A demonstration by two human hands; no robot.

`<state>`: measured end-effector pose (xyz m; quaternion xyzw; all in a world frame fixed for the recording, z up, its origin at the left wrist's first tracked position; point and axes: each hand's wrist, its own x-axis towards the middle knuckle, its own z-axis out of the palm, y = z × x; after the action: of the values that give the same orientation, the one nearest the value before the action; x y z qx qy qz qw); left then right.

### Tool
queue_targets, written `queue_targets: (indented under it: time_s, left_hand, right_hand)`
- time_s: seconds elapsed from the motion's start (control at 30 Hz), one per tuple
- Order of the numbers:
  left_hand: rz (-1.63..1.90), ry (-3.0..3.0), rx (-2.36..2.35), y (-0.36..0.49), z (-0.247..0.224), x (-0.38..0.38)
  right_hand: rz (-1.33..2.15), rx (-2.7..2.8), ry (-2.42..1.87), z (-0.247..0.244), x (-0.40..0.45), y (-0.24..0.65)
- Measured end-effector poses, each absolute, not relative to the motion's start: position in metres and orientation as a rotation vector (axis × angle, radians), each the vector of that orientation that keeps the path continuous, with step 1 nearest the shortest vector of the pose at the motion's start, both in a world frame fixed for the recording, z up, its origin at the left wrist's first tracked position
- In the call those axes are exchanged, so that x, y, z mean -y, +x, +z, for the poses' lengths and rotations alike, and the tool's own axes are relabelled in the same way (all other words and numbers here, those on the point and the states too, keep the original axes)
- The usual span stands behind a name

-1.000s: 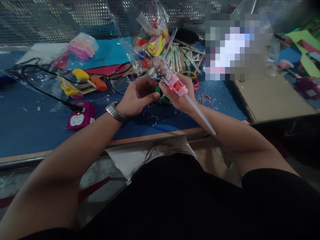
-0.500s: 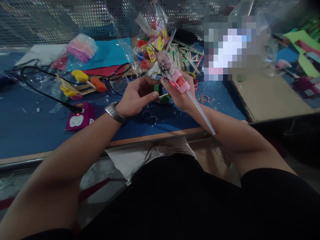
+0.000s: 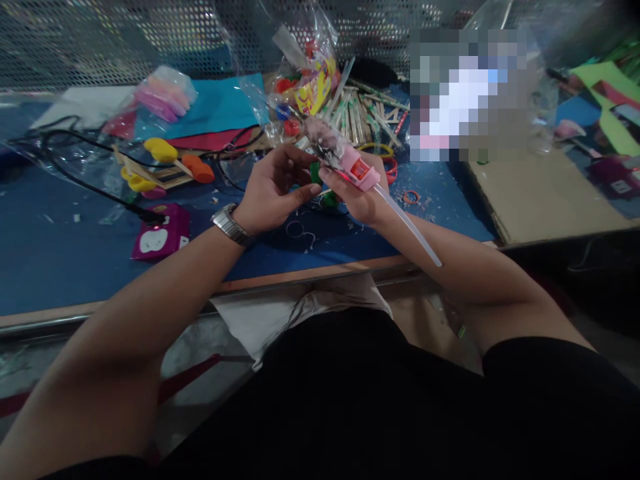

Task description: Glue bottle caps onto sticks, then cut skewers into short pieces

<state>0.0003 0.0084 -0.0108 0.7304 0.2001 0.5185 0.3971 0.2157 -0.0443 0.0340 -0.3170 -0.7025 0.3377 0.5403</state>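
My right hand (image 3: 361,200) is closed round a pink glue gun (image 3: 357,167), its glue stick (image 3: 413,230) sticking out toward my forearm. The gun's nozzle end points up and left, above my left hand (image 3: 273,190). Between thumb and fingers my left hand grips a small green piece (image 3: 315,173). Just right of it, under my right hand, is a second green piece (image 3: 330,199), partly hidden. A thin light stick shows between the two pieces.
On the blue table (image 3: 65,233) stand a purple box (image 3: 163,233) with a black cable, a stick model (image 3: 170,175) with yellow and orange wheels, and piled sticks (image 3: 355,120). Cardboard (image 3: 535,193) lies right, a bag of pink pieces (image 3: 165,97) at back left.
The glue gun has tilted so its nozzle end swings left and lower, and its glue stick has shifted right. The green pieces are now more covered by my right hand.
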Motion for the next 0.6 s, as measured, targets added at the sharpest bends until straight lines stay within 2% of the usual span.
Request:
queue_targets:
  time_s: [0.27, 0.6]
  left_hand:
    - [1.290, 1.823, -0.551, 0.0009, -0.0082, -0.0078]
    - [1.228, 1.768, -0.536, 0.0060, -0.0029, -0.0002]
  right_hand:
    - [0.793, 1.706, -0.869, 0.0332, 0.0425, 0.2163]
    - [0.787, 1.724, -0.800, 0.0269, 0.0369, 0.2181]
